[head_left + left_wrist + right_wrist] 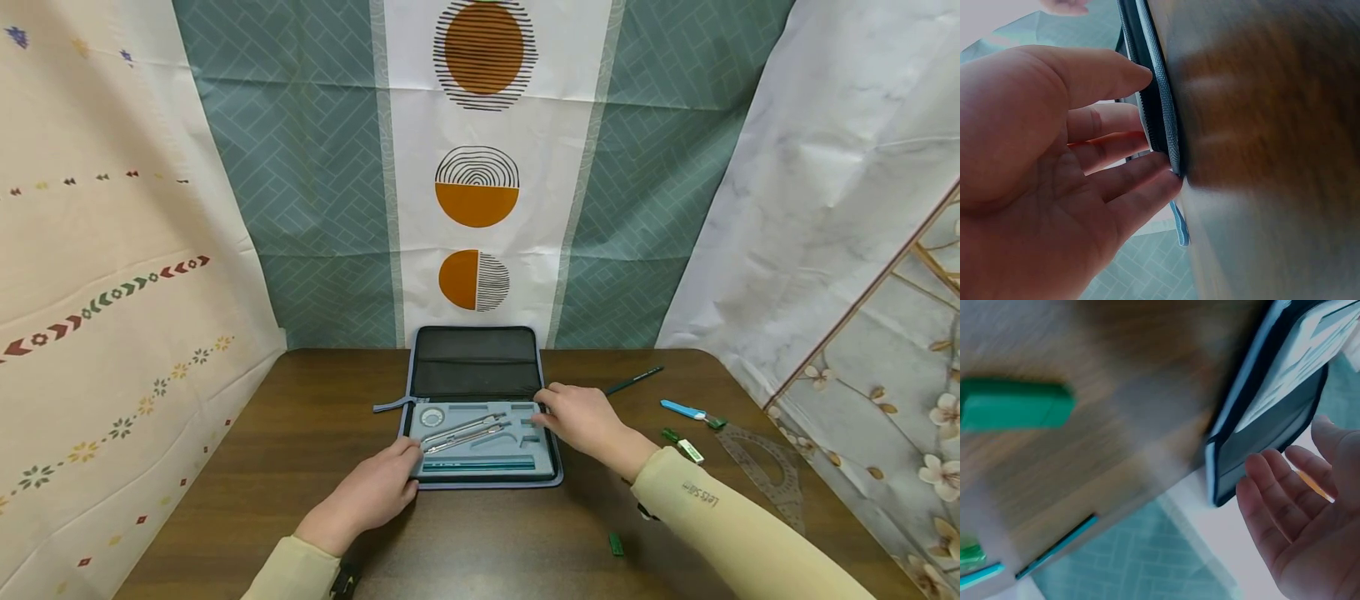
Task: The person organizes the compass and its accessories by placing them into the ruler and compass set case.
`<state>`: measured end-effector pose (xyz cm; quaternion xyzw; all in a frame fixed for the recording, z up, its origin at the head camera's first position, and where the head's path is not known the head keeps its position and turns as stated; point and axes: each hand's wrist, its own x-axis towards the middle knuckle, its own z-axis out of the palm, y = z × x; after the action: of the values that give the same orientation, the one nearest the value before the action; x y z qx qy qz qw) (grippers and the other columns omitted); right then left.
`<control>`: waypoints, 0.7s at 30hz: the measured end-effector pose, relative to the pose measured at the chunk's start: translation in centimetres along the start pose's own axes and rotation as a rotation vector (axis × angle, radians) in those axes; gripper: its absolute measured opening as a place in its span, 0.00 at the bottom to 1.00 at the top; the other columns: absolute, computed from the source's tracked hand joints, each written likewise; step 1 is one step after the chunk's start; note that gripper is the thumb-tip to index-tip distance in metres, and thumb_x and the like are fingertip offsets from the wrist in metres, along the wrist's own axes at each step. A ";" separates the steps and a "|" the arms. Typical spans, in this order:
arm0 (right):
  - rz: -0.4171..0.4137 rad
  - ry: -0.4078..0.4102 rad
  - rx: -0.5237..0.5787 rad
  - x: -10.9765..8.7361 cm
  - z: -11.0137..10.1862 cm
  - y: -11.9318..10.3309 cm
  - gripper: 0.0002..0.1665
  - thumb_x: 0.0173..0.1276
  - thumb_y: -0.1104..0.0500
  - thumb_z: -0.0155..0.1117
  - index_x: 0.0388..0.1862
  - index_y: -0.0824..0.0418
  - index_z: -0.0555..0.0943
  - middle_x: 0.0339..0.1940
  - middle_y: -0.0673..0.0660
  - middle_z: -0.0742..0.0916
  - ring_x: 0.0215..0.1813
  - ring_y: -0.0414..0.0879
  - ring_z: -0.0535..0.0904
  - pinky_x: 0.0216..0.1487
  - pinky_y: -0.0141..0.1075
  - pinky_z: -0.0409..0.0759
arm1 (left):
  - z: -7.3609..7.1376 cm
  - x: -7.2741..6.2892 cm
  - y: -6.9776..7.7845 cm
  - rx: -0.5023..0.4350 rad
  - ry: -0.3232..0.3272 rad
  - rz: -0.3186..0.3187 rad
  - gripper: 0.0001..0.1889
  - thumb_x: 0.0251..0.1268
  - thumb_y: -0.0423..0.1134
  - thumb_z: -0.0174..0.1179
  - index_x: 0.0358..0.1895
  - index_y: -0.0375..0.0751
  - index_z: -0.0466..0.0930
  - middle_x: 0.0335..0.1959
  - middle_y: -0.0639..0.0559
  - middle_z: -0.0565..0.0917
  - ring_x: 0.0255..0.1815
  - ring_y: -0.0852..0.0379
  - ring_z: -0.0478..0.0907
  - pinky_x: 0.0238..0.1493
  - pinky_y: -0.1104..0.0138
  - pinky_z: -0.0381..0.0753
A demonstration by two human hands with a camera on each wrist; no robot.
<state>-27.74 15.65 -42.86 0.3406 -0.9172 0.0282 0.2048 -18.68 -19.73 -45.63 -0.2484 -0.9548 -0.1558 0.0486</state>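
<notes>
In the head view a blue zip case (560,472) lies unfolded on the table, its black-lined lid (477,358) leaning up at the back. Its pale grey tray (457,409) holds two metal compasses (467,437), a small pale ring-shaped disc (432,417) and a dark teal pencil (480,467) along the front. Several moulded slots hold nothing. My left hand (372,490) touches the left front corner; its thumb (1129,76) and extended fingers meet the zipped edge. Over the right side, near the lid's fold, is my right hand (581,421), its fingers (1266,494) loosely bent.
At the right lie a dark pencil (634,380), a light blue slim tool (682,408), a white-and-green eraser (691,451) and a clear protractor (787,492). A small green block (616,545) is near the front. Patterned cloths hang behind the table.
</notes>
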 end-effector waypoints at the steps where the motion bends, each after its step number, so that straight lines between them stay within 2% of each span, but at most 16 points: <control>1: 0.003 0.007 -0.003 -0.1 0.0 0.3 0.16 0.71 0.51 0.82 0.50 0.59 0.91 0.36 0.52 0.87 0.30 0.44 0.85 0.25 0.36 0.80 | 0.0 0.0 0.0 0.000 -0.001 -0.002 0.21 0.71 0.29 0.74 0.63 0.26 0.82 0.64 0.37 0.81 0.63 0.41 0.84 0.63 0.48 0.85; 4: 0.021 0.014 -0.024 -0.3 -0.1 1.4 0.15 0.71 0.51 0.82 0.48 0.58 0.90 0.35 0.51 0.86 0.29 0.43 0.84 0.25 0.35 0.80 | 0.0 0.0 0.0 0.000 -0.002 -0.002 0.21 0.71 0.29 0.74 0.63 0.27 0.82 0.65 0.37 0.81 0.63 0.41 0.84 0.63 0.48 0.85; 9: 0.077 -0.030 -0.063 -0.4 0.0 3.3 0.16 0.74 0.50 0.79 0.51 0.59 0.90 0.37 0.52 0.87 0.30 0.45 0.84 0.28 0.40 0.82 | 0.2 0.0 -0.1 0.005 0.004 0.008 0.21 0.70 0.29 0.74 0.62 0.27 0.83 0.64 0.37 0.81 0.63 0.41 0.84 0.62 0.48 0.86; 21: 0.221 -0.129 -0.079 -0.8 0.1 7.3 0.17 0.76 0.51 0.78 0.52 0.63 0.89 0.39 0.56 0.90 0.38 0.53 0.89 0.35 0.48 0.88 | 0.2 0.0 -0.3 0.007 0.016 0.024 0.20 0.70 0.29 0.74 0.61 0.27 0.83 0.63 0.37 0.82 0.62 0.42 0.85 0.60 0.48 0.86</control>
<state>-31.86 21.72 -42.61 0.2304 -0.9608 -0.0076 0.1541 -18.85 -19.89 -45.88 -0.2582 -0.9519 -0.1539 0.0590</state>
